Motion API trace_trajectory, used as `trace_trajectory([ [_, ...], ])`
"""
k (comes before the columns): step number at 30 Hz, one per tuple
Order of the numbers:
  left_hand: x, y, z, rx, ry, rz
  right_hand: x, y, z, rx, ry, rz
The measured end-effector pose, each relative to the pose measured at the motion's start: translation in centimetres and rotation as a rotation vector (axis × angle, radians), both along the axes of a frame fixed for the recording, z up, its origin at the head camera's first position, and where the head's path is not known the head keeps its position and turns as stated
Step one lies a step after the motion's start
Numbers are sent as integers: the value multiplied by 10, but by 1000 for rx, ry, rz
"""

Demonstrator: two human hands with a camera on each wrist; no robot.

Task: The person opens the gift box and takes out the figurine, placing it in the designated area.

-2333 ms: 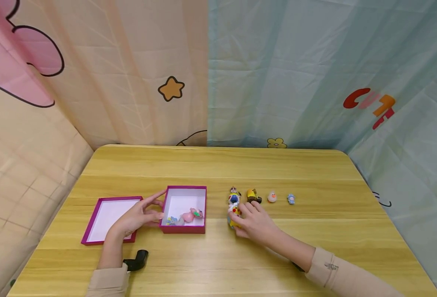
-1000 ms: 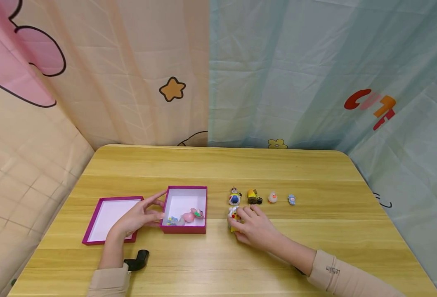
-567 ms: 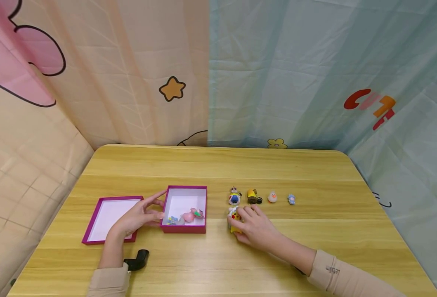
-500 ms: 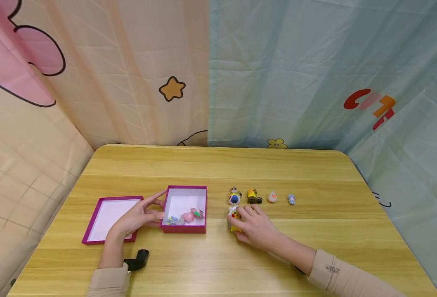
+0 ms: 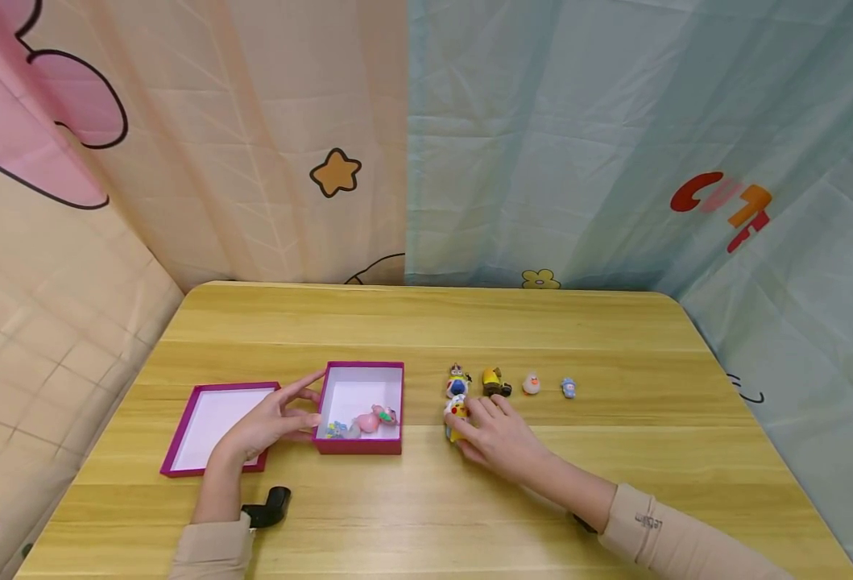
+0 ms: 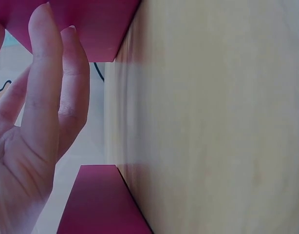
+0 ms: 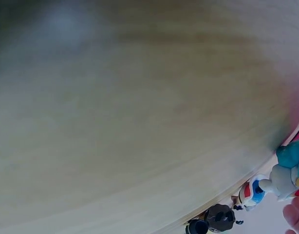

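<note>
My right hand [image 5: 494,435] grips a small yellow and white toy figurine [image 5: 457,409] with red cheeks, upright close in front of a crowned minion figurine [image 5: 458,382]. At the right wrist view's edge, the held figurine's teal and white side shows beside my fingertips [image 7: 296,214]. With straight fingers, my left hand [image 5: 270,423] touches the left side of an open magenta box [image 5: 359,448]; the left wrist view shows fingertips against its wall [image 6: 91,29]. Inside the box lie a pink toy [image 5: 368,422] and a small blue and yellow piece [image 5: 336,431].
Right of the minion stand a yellow and dark brown figurine [image 5: 495,383], a pale duck [image 5: 531,384] and a small blue figurine [image 5: 568,388]. The box lid [image 5: 209,427] lies left, partly under my left hand. A black curved object [image 5: 274,507] is by my left wrist.
Half a second ago the gripped figurine was slightly nearer the body; my right hand has shifted it a little toward the minion. My left hand and the box stay in place.
</note>
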State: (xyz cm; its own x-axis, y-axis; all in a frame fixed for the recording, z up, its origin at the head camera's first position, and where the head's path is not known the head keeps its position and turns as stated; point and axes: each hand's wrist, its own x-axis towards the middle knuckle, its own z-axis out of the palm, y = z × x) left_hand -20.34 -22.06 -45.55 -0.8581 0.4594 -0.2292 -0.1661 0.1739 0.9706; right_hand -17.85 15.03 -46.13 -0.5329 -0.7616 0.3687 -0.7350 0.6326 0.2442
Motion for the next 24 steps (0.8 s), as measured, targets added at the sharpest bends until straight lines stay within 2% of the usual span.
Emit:
trace_trajectory([
  [10, 0, 0, -1, 3, 1, 2, 1, -1, -5, 2, 91, 21],
  [19, 0, 0, -1, -1, -9, 8, 5, -2, -1, 34, 17, -19],
  [24, 0, 0, -1, -2, -9, 9, 5, -3, -1, 52, 27, -15],
])
